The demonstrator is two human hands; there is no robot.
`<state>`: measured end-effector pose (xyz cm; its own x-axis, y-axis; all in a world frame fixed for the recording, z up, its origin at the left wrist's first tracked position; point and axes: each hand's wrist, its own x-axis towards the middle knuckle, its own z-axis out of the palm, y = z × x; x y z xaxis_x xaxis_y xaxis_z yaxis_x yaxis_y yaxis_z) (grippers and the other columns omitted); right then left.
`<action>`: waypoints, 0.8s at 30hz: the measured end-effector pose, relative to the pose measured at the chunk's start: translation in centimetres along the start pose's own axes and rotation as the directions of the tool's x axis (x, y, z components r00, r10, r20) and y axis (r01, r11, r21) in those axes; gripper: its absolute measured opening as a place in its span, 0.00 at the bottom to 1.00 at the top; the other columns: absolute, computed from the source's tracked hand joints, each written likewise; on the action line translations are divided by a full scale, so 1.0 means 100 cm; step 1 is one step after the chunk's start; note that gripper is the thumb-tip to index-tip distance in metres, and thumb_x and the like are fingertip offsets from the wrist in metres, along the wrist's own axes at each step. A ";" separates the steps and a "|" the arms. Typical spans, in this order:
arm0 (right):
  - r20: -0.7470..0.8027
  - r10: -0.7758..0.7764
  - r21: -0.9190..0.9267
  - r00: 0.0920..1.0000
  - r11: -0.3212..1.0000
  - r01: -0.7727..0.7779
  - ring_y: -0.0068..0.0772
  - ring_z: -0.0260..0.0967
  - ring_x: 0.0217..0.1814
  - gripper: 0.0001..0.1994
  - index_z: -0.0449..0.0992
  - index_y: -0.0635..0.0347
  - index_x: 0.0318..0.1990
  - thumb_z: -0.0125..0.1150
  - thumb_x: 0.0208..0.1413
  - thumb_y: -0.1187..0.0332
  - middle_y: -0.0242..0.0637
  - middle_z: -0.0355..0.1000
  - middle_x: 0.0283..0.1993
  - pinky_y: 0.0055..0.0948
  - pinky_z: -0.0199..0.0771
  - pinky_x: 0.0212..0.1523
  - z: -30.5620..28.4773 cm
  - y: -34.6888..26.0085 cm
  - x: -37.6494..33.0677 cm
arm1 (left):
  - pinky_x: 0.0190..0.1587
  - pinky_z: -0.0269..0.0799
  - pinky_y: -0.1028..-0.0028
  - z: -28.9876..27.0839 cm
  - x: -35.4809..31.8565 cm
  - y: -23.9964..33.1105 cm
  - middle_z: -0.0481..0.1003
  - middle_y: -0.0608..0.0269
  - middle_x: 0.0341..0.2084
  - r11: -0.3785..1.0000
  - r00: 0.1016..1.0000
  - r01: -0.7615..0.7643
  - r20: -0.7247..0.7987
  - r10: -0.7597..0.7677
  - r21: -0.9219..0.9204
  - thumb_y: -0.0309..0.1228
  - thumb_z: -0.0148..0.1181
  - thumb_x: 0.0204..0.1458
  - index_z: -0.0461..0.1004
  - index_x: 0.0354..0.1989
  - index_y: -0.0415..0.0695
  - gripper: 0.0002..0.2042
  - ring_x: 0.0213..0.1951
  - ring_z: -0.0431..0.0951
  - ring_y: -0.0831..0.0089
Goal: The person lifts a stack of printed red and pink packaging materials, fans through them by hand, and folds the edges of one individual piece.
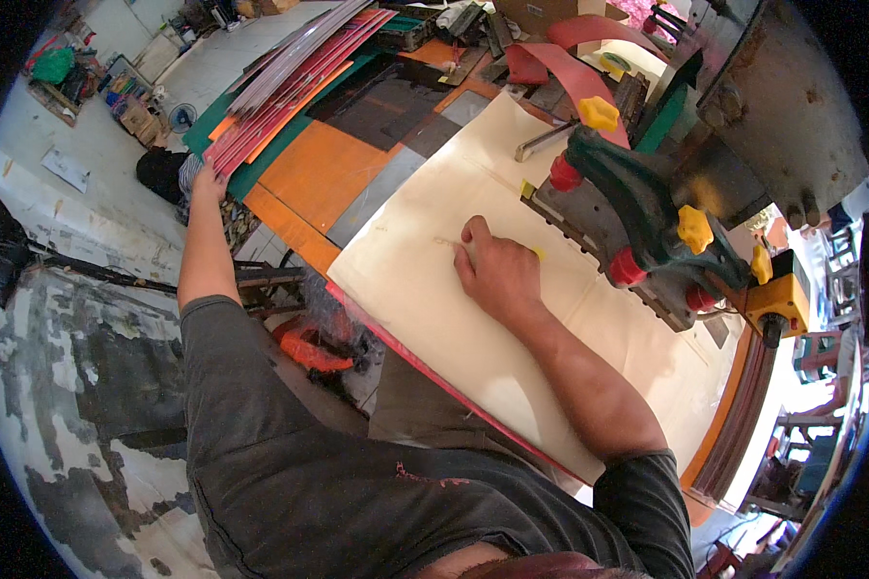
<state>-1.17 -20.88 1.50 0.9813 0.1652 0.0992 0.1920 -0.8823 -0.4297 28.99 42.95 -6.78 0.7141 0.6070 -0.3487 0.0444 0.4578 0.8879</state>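
At the far left, my left hand (206, 181) is closed around the near corner of a fanned stack of thin pink, red and orange sheets (290, 94). The stack lies over a dark green board (251, 178), and the fingertips under it are hidden. My right hand (502, 273) rests on a large cream sheet (425, 318) that covers the worktable. Its fingers are curled in, with the thumb near the index finger. Whatever may lie beneath the palm is hidden. Beside the knuckles a small yellow tab (538, 254) shows on the cream sheet.
To the right stands a dark green machine clamp (616, 198) with yellow star knobs (694, 230) and red feet. A red band (570, 77) curves behind it. A yellow control box (780, 299) sits at the table's right end. An orange board (323, 174) lies beyond the cream sheet.
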 end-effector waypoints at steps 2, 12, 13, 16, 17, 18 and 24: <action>-0.009 -0.040 0.030 0.999 0.999 0.040 0.54 0.82 0.32 0.13 0.69 0.53 0.49 0.60 0.67 0.57 0.46 0.80 0.30 0.54 0.81 0.35 -0.005 -0.008 -0.002 | 0.59 0.79 0.61 -0.022 0.001 0.038 0.74 0.55 0.63 0.998 0.998 -0.054 -0.019 0.055 0.036 0.47 0.62 0.69 0.72 0.66 0.45 0.24 0.64 0.74 0.59; -0.010 -0.016 -0.045 1.000 0.999 0.016 0.52 0.81 0.30 0.12 0.68 0.53 0.48 0.61 0.66 0.58 0.44 0.79 0.27 0.53 0.81 0.32 -0.002 -0.002 0.000 | 0.43 0.83 0.70 -0.007 0.017 0.001 0.84 0.64 0.47 0.986 0.996 -0.023 -0.084 0.037 0.168 0.37 0.58 0.69 0.80 0.53 0.47 0.11 0.44 0.85 0.68; -0.022 -0.046 -0.033 0.999 0.998 0.045 0.52 0.81 0.29 0.13 0.68 0.53 0.48 0.61 0.66 0.58 0.44 0.79 0.26 0.53 0.81 0.32 -0.004 -0.005 -0.001 | 0.46 0.83 0.70 -0.023 0.017 0.023 0.84 0.64 0.47 0.990 0.998 -0.063 -0.012 0.065 0.127 0.36 0.60 0.67 0.80 0.52 0.47 0.11 0.46 0.84 0.68; -0.084 -0.115 0.010 0.990 0.993 0.116 0.51 0.81 0.28 0.13 0.68 0.53 0.47 0.62 0.66 0.58 0.43 0.78 0.26 0.52 0.80 0.31 -0.004 -0.013 -0.004 | 0.52 0.83 0.68 -0.055 -0.002 0.066 0.82 0.64 0.46 0.992 0.983 -0.125 0.134 0.122 0.017 0.33 0.64 0.63 0.79 0.49 0.45 0.10 0.49 0.83 0.68; -0.069 -0.076 -0.021 0.995 0.997 0.075 0.51 0.81 0.28 0.13 0.68 0.53 0.47 0.62 0.66 0.58 0.43 0.78 0.26 0.52 0.80 0.31 0.001 -0.005 -0.002 | 0.53 0.83 0.68 -0.028 -0.010 0.028 0.82 0.63 0.46 0.998 0.984 -0.068 0.163 0.068 -0.004 0.32 0.65 0.62 0.79 0.48 0.45 0.09 0.50 0.82 0.68; -0.058 -0.041 -0.046 0.997 0.998 0.039 0.51 0.81 0.28 0.13 0.68 0.53 0.47 0.62 0.66 0.58 0.43 0.79 0.26 0.52 0.80 0.31 0.004 0.003 -0.001 | 0.54 0.82 0.68 -0.007 -0.019 -0.006 0.82 0.63 0.46 1.000 0.982 -0.018 0.187 0.022 -0.022 0.31 0.66 0.62 0.79 0.48 0.44 0.09 0.50 0.82 0.67; -0.070 -0.076 -0.019 0.995 0.997 0.075 0.52 0.81 0.29 0.13 0.68 0.53 0.48 0.62 0.66 0.57 0.44 0.79 0.27 0.52 0.80 0.31 0.005 -0.003 0.000 | 0.55 0.85 0.69 -0.015 -0.110 0.010 0.82 0.61 0.49 0.986 0.947 0.032 0.322 0.023 -0.162 0.25 0.68 0.58 0.80 0.52 0.41 0.14 0.51 0.83 0.66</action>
<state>-1.25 -20.41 1.19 0.9603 0.2003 0.1941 0.2643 -0.8758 -0.4039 20.13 37.75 -2.49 0.9016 0.3761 -0.2136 -0.0469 0.5760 0.8161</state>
